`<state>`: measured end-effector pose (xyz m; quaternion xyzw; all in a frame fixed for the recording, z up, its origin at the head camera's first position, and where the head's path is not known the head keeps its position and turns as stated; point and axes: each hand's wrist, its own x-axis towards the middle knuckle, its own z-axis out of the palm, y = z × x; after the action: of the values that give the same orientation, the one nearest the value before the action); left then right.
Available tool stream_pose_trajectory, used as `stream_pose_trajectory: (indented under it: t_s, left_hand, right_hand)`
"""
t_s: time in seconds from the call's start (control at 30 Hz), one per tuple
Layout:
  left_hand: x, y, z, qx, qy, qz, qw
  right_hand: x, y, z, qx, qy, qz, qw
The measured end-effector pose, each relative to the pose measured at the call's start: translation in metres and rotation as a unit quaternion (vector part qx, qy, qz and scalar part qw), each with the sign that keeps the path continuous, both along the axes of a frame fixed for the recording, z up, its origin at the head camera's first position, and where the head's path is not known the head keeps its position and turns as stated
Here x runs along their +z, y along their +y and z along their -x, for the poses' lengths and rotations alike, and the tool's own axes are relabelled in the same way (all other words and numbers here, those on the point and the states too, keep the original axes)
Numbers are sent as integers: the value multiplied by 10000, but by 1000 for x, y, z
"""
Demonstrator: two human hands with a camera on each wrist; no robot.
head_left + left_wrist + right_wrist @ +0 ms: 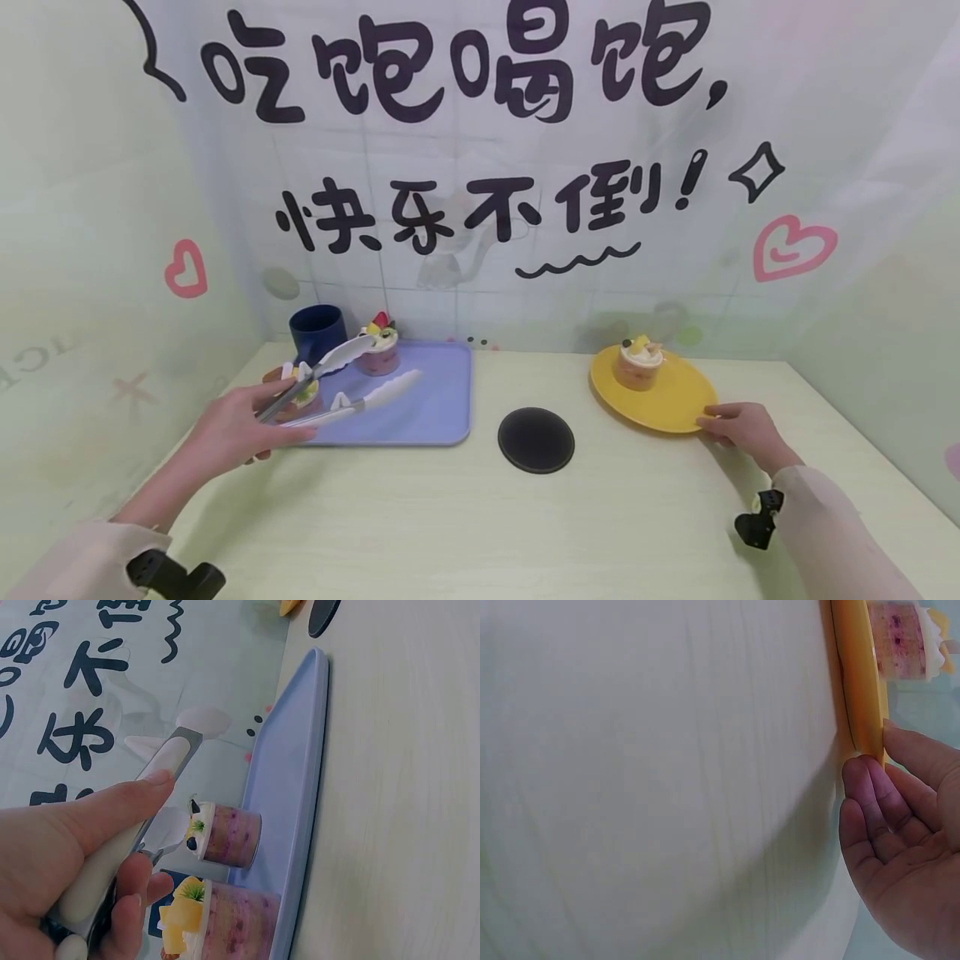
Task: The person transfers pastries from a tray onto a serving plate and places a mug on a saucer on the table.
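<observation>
My left hand (232, 425) grips a pair of tongs (386, 390) with pale tips, spread apart over the blue tray (442, 404). Two dessert cups stand on that tray: a rear cup (379, 360) topped with fruit, and a nearer cup (240, 922) with yellow cubes, partly hidden behind hand and tongs in the head view. On the right, my right hand (746, 429) pinches the near right rim of a yellow plate (678, 400), thumb on top and fingers beneath. A third dessert cup (639, 371) stands upright on the plate.
A dark blue mug (315, 329) stands at the back left of the tray. Between tray and plate lies a round black coaster (536, 440). Behind the table hangs a pale printed sheet (480, 150), with more sheeting along both sides.
</observation>
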<state>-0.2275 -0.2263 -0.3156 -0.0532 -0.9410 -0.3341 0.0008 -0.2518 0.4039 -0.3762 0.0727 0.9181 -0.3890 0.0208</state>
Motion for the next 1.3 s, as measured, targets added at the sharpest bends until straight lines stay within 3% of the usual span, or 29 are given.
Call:
stream_pose_trajectory:
  t_s: [0.43,0.73,1.3]
  left_hand:
    - [3,-21,-3,66,7,294,9995]
    - [7,-32,-5,219,-227,221,9993]
    - [9,-53,-9,234,-39,241,9994]
  right_hand:
    - [-1,1,2,-54,-64,37,10000]
    - [-1,2,1,-41,-50,65,10000]
    - [0,1,1,-51,-65,65,9999]
